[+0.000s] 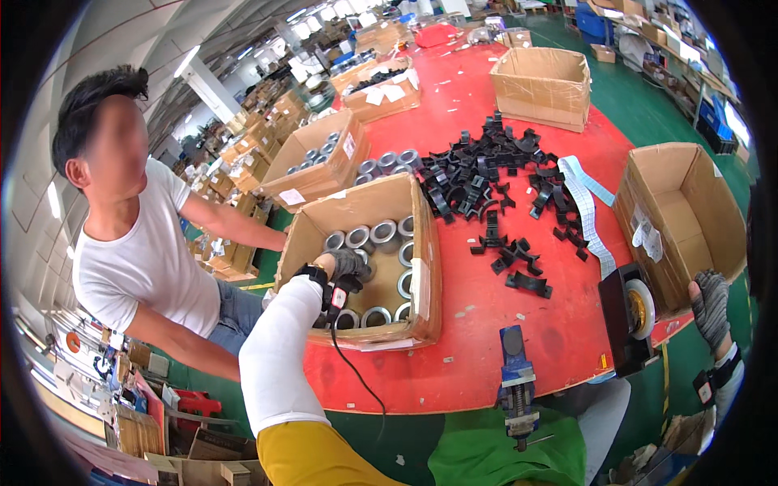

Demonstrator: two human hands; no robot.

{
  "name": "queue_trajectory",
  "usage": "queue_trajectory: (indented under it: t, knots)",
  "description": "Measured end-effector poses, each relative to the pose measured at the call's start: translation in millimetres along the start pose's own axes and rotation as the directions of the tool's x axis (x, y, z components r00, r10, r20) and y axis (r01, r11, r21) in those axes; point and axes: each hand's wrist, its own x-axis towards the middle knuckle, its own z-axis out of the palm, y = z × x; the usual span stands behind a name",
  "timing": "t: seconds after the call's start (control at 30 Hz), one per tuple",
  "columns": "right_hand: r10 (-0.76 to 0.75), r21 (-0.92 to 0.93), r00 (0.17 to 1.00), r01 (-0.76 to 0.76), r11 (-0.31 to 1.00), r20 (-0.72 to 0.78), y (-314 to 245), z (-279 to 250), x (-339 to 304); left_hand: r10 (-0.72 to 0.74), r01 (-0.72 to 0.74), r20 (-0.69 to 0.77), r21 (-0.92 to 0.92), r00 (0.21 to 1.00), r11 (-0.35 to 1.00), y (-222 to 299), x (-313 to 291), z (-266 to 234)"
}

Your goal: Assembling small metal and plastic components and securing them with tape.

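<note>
My left hand (347, 264), in a dark grey glove, reaches into a cardboard box (425, 279) of several metal rings. Its fingers curl down round one short grey metal ring (366, 261), partly hidden beneath them. Other rings (385, 233) stand on the box floor along the walls. At the far right my right hand (713, 309), gloved too, grips the near edge of an open cardboard box (677, 223) with bare inner walls. A black cable runs down from the device on my left wrist.
Black plastic clips (486, 166) lie heaped on the red table (466, 324). Between me and them stands a blue vise (516, 381). A label strip (585, 211) trails to a black tape dispenser (628, 320). Another person (134, 235) stands at left, beside the boxes.
</note>
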Motion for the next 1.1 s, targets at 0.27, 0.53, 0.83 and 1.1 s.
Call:
queue_trajectory:
  t: [0.27,0.53,0.83,1.1]
  knots:
    - [-0.054,-0.006,0.998,0.054,0.999,0.036,-0.8,-0.3,-4.1,-0.772,0.577,0.151,-0.754,0.617,0.314,80.1,9.9,-36.4]
    - [-0.092,-0.105,0.995,0.088,0.991,-0.034,20.3,15.4,-11.0,-0.656,0.293,-0.252,-0.742,0.711,0.603,215.0,-28.7,-81.4]
    - [-0.053,0.238,0.937,0.143,0.961,-0.345,-51.7,-32.3,-8.3,-0.419,0.047,-0.656,-0.506,0.628,0.861,318.9,4.0,22.1]
    - [-0.312,0.57,0.938,0.341,0.747,-0.153,-168.8,-7.1,-101.3,-0.315,-0.206,-0.58,-0.66,0.751,0.723,346.5,49.8,126.4]
